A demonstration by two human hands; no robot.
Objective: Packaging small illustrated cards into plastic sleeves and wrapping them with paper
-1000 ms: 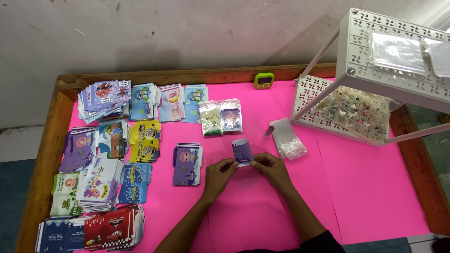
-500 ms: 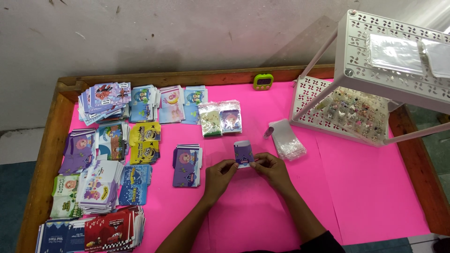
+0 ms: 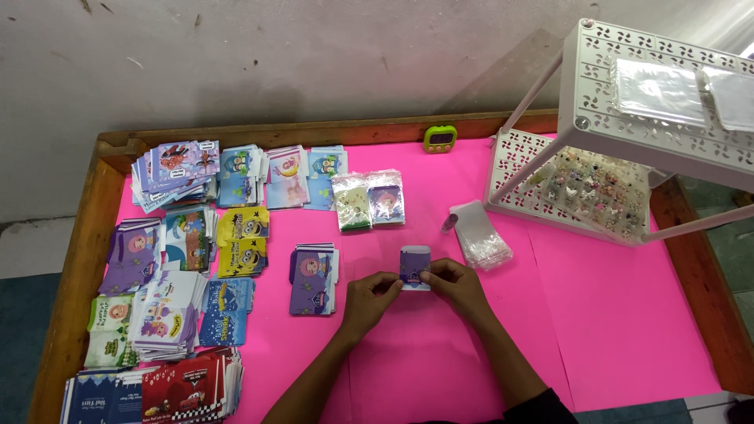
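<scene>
Big pink desk with a wooden rim took up most of the view. A white rack stood at the far right corner, beads on its lower shelf. Stacks of cartoon cards covered the left side, and one purple stack sat just left of the hands. A pile of clear sleeves lay near the rack. Both hands met mid-desk: left hand and right hand each had fingers pinched shut on a small purple card, held just above the desk.
</scene>
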